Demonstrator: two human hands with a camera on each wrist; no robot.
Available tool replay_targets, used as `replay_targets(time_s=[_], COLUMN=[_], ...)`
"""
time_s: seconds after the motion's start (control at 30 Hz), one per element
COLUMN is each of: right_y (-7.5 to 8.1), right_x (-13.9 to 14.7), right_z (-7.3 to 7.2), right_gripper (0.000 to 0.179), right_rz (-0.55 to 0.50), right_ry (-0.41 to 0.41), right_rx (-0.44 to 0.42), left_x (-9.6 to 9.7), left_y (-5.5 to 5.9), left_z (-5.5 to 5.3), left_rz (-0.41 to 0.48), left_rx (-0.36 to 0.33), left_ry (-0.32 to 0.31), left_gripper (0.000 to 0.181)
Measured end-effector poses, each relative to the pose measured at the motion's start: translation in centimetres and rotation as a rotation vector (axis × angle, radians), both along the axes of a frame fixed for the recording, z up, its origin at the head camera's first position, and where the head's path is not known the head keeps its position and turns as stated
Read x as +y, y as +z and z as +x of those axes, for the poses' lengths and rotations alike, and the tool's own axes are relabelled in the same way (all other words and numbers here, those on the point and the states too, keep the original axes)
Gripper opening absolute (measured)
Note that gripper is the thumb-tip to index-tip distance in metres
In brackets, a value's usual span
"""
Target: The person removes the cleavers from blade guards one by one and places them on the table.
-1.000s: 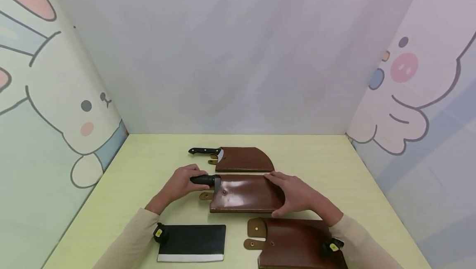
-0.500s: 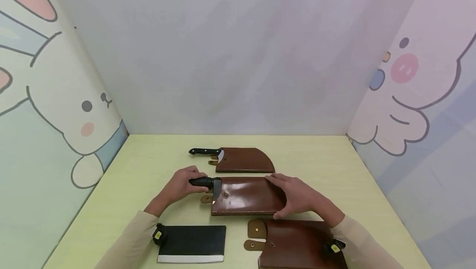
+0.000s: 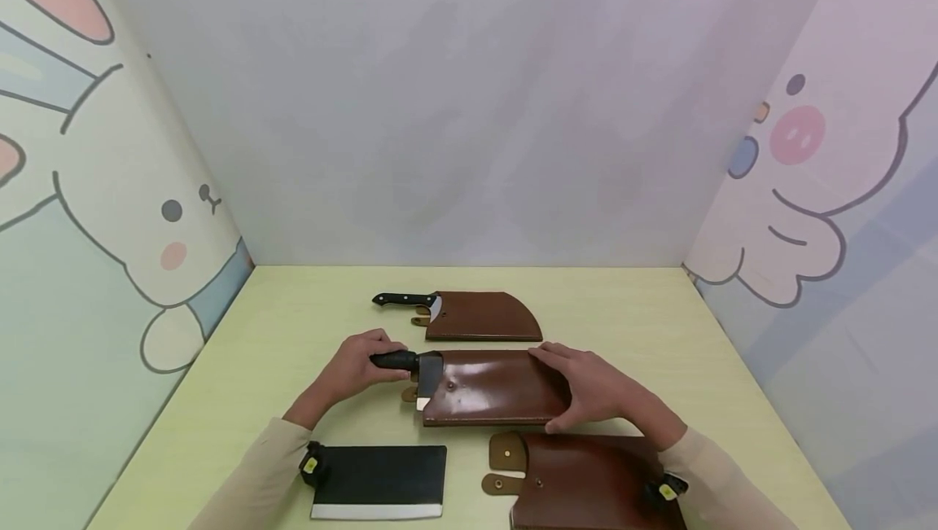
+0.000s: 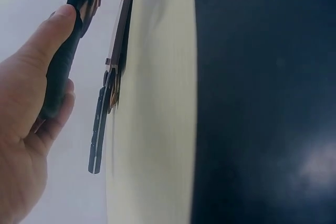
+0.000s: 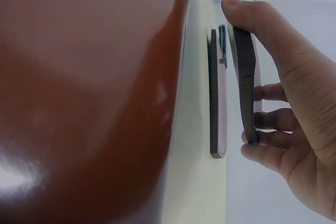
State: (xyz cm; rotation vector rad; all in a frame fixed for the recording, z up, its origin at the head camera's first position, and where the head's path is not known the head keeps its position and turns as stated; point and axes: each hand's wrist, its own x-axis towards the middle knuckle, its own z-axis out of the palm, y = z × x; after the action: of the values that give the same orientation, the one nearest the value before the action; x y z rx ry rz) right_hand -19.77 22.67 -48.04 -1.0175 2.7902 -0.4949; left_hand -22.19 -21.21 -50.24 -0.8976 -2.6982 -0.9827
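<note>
The glossy brown sheath [image 3: 494, 387] was held off the pale table [image 3: 630, 310] btwn the hands, R hand [image 3: 589, 383] clamped on its end edges, L hand [image 3: 359, 363] on the black handle [image 3: 394, 360], a strip of blade [image 3: 430, 375] bare. A narrow gap beyond lay a round-ended sheathed knife [image 3: 476, 316]; short of L hand, a silver-edged black rectangle [image 3: 384, 477]; short of R hand, another sheath [image 3: 586, 477].

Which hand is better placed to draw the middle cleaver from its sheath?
Left, probably: the left hand grips the black handle, and blade shows outside the sheath. The right hand holds the sheath's opposite end, likely better for steadying.
</note>
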Motion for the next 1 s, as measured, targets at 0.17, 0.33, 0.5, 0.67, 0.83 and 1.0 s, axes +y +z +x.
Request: replay_targets(time_s=[0.17,0.33,0.5,0.67,0.83,1.0], right_y=[0.2,0.5,0.6,0.7,0.9,0.9], right_x=[0.2,0.4,0.5,0.8,1.0,1.0], right_z=[0.0,0.0,-0.1,-0.1,-0.1,-0.2], right_gripper=[0.111,0.11,0.11,0.11,0.11,0.11], right_rz=[0.004,-0.006,0.007,0.009,-0.001,-0.008], right_ry=[-0.012,-0.01,-0.012,-0.019,-0.012,-0.003], right_rx=[-0.007,-0.005,-0.009,-0.013,-0.015,-0.003], left_x=[-0.3,-0.5,-0.7,-1.0,-1.2,-1.4], left_y=[0.1,0.3,0.4,0.4,0.6,0.7], left_z=[-0.1,-0.1,-0.1,-0.2,-0.1,0.1], left_rz=[0.003,0.016,0.018,0.013,0.014,0.015], left_rx=[-0.03,-0.041,-0.041,-0.049,-0.052,-0.037], left_ry=[0.031,0.027,0.025,0.039,0.038,0.048], left_gripper=[0.037,0.038,0.038,0.038,0.039,0.038])
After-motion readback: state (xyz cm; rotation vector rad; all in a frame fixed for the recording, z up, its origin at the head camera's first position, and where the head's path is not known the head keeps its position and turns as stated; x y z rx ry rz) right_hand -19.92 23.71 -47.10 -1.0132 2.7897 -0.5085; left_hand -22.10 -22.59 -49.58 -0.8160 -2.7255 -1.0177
